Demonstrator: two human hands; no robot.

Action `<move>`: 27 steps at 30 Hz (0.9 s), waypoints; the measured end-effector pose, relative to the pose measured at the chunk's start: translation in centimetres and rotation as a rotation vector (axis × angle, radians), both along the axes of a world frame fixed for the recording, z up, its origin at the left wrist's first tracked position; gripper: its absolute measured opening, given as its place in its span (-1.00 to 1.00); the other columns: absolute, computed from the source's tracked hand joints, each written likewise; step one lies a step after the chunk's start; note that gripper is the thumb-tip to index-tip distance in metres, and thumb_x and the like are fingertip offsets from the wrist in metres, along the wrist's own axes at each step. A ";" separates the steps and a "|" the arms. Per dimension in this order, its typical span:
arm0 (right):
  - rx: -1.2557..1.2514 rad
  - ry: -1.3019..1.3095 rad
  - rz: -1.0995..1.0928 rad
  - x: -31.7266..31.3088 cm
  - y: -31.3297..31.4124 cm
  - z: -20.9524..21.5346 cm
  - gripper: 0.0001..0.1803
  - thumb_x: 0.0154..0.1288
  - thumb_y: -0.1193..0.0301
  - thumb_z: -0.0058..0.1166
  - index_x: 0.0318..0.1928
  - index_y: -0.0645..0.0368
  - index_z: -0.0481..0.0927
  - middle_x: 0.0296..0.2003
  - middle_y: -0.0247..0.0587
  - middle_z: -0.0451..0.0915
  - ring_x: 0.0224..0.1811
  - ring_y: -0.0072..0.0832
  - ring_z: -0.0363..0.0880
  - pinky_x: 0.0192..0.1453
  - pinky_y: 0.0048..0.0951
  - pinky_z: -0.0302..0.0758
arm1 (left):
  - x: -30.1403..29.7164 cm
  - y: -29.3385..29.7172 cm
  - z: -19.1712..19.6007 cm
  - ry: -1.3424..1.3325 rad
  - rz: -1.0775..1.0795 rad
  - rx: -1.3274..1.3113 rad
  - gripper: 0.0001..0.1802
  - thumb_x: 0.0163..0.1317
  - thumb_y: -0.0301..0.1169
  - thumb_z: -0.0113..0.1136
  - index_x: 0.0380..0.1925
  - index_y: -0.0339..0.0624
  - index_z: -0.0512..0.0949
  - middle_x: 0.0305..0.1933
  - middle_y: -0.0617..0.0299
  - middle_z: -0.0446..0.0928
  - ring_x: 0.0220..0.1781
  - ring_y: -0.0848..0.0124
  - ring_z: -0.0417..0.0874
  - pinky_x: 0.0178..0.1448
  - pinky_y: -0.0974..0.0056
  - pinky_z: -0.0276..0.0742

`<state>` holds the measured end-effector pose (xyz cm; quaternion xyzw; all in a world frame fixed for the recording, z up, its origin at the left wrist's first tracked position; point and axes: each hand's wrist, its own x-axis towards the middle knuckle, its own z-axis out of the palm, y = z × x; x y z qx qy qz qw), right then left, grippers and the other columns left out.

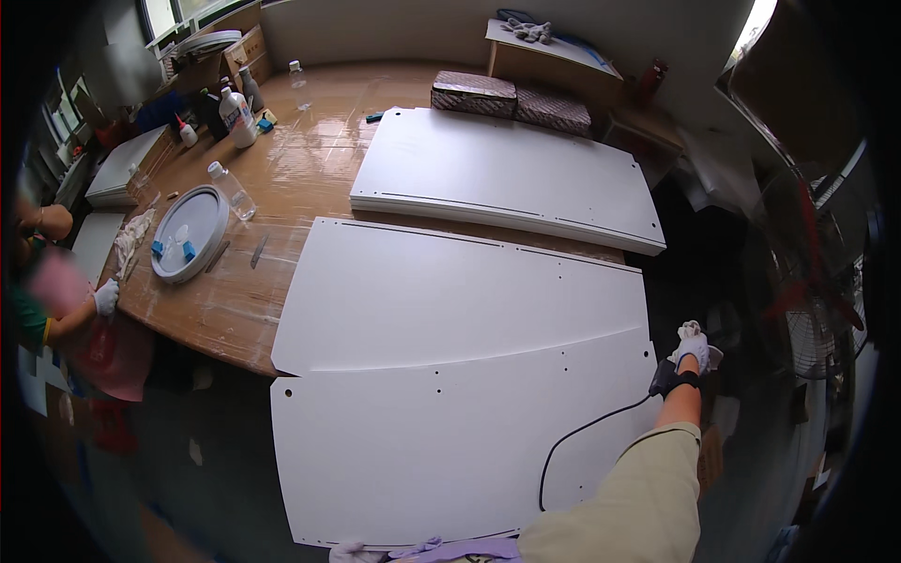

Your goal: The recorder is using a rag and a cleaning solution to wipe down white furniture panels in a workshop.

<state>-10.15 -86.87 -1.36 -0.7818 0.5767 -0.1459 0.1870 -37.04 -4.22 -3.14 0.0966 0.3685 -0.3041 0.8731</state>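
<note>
While the right hand (693, 349), in a white glove, grips a crumpled white cloth (690, 329) just off the far right edge of the nearest white panel (450, 441), the left hand (349, 552) barely shows at that panel's near edge, grip impossible to tell.

white bottle (240, 116): at ten o'clock on the wooden table, tall, white with a blue label
clear bottle (232, 190): at nine o'clock, just beside the round grey lid
small clear bottle (297, 74): at eleven o'clock, far back
</note>
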 end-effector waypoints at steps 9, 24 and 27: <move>0.521 0.119 0.407 -11.9 6.9 -2.1 -0.49 0.06 0.33 0.06 0.04 0.33 0.55 -0.09 -0.11 0.62 -0.07 -0.34 0.54 0.03 -0.41 0.44 | 3.8 0.0 0.2 -0.097 0.357 0.171 -0.40 -0.02 -0.56 0.05 0.13 -0.48 0.30 0.19 -0.19 0.40 0.21 -0.10 0.45 0.32 -0.22 0.34; -0.165 -0.153 0.273 0.0 19.7 7.8 -0.48 0.18 0.39 0.08 0.20 0.05 0.44 0.00 -0.07 0.50 0.01 -0.14 0.54 0.05 -0.28 0.51 | 17.2 0.9 -0.6 -0.089 0.362 0.375 -0.57 0.01 -0.53 -0.02 -0.04 -0.35 0.41 0.10 -0.10 0.47 0.16 -0.05 0.51 0.21 -0.24 0.46; -0.191 -0.365 0.847 2.1 30.6 11.3 -0.45 0.14 0.46 0.11 0.20 0.04 0.42 -0.05 -0.04 0.49 -0.06 -0.10 0.53 0.06 -0.25 0.50 | 19.5 -0.5 0.5 -0.119 0.317 0.419 -0.56 0.03 -0.53 -0.02 0.00 -0.33 0.40 0.10 -0.09 0.47 0.15 -0.04 0.51 0.23 -0.22 0.45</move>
